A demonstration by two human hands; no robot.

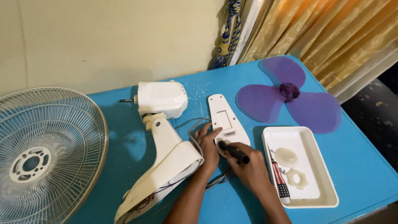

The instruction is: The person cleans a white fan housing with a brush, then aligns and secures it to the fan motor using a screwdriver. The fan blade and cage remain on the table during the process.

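On the blue table (pixel 356 161) the person's left hand (pixel 208 146) lies flat, fingers spread, pressing on the near end of a white, teardrop-shaped plastic cover plate (pixel 226 120) that carries a small barcode sticker; the plate lies near the middle of the table, its narrow end pointing toward the far edge. The right hand (pixel 248 168) is wrapped around the black handle of a screwdriver (pixel 234 152), whose tip meets the near end of the same plate, just beside the left fingers; the two hands are close together, almost touching.

Just left of the left hand lies a cream-white fan body with its motor housing (pixel 161 99) on a tilted neck; the metal shaft points toward the left edge, and the opened base at the near edge shows coloured wires; a grey cord (pixel 192 135) loops from it past the left wrist.

At the left edge rests a round white wire fan guard (pixel 45 149), partly overhanging. Toward the far right corner lies a translucent purple three-bladed fan propeller (pixel 290 99). Near the right hand, at the near right, sits a white rectangular plastic tray (pixel 327 182); it holds a red-and-black handled screwdriver (pixel 280 182), a pale round cap (pixel 286 157) and a pale lobed ring nut (pixel 296 177). Beyond the table hang golden curtains (pixel 331 33).
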